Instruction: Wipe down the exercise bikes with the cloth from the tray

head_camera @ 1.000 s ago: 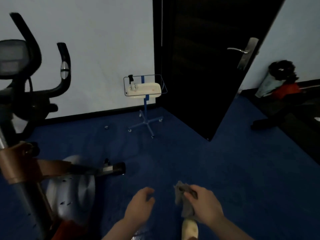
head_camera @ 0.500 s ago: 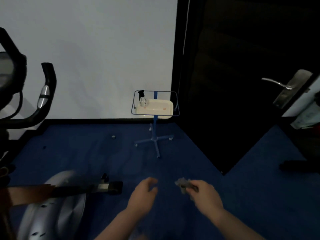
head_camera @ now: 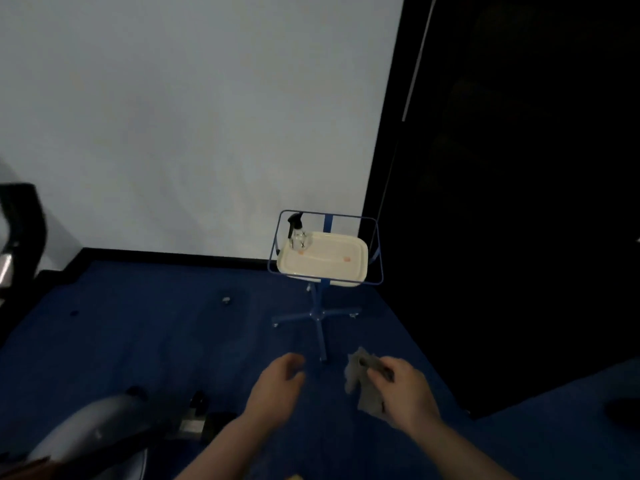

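Observation:
My right hand [head_camera: 403,393] grips a crumpled grey cloth [head_camera: 363,379] low in the middle of the view. My left hand [head_camera: 277,389] hovers beside it, holding nothing, its fingers loosely curled and apart. Ahead stands a cream tray [head_camera: 323,263] on a blue wheeled stand [head_camera: 320,313], with a clear spray bottle [head_camera: 298,233] at its back left corner. Part of an exercise bike shows at the left: a black handlebar [head_camera: 24,216] and a silver flywheel cover [head_camera: 90,434] at the bottom left.
Blue carpet [head_camera: 138,341] covers the floor. A white wall rises behind the stand. A dark open door [head_camera: 519,202] fills the right side, close to the stand. Small bits [head_camera: 225,300] lie on the carpet.
The view has swung left and drawn closer to the tray stand, which now looks larger and nearer the centre. The door handle and the bike's console have left the view. My hands keep their hold.

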`<state>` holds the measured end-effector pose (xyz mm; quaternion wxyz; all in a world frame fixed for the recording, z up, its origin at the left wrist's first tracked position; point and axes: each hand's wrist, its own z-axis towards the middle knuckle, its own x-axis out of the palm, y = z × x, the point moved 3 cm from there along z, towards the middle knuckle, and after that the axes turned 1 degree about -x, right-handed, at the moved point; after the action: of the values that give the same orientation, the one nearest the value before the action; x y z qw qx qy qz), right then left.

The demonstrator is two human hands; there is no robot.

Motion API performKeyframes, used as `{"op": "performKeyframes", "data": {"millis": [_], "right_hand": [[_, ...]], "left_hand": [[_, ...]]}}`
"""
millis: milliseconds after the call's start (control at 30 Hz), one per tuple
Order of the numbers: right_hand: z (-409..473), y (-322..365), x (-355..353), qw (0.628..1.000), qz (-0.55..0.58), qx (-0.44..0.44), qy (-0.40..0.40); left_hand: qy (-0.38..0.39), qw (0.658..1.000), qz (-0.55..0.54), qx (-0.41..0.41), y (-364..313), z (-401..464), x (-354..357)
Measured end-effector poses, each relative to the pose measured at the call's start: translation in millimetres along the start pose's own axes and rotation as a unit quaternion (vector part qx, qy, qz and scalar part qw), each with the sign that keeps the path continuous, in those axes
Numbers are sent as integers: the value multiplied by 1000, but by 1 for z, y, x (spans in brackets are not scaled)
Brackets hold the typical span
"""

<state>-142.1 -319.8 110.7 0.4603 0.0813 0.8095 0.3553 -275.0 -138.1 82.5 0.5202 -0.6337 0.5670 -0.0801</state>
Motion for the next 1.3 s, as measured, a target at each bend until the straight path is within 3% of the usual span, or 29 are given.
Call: {"op": "performKeyframes", "data": {"millis": [100, 267, 567, 867, 1067, 1167, 1300], "right_hand": [[32, 9, -4, 997, 80, 20, -11], [89, 10, 2, 993, 104, 58, 13], [254, 31, -20, 993, 117, 15, 22], [419, 60, 2, 998, -10, -38, -42], [450, 31, 66, 984, -159, -64, 48], [442, 20, 86, 979, -174, -40, 99], [428, 26, 78, 981, -163, -35, 97]], "left_hand": [[-6, 1000, 13, -1, -18, 35, -13], [-14, 1000, -3, -23, -32, 77, -21], [-40, 997, -5, -59, -89, 189, -25], [-67, 994, -11, -90, -94, 267, -38], [-102, 987, -43, -118, -58, 286, -37], [-101, 986, -49, -121, -49, 288, -33], [-91, 985, -53, -135, -47, 279, -37]]}}
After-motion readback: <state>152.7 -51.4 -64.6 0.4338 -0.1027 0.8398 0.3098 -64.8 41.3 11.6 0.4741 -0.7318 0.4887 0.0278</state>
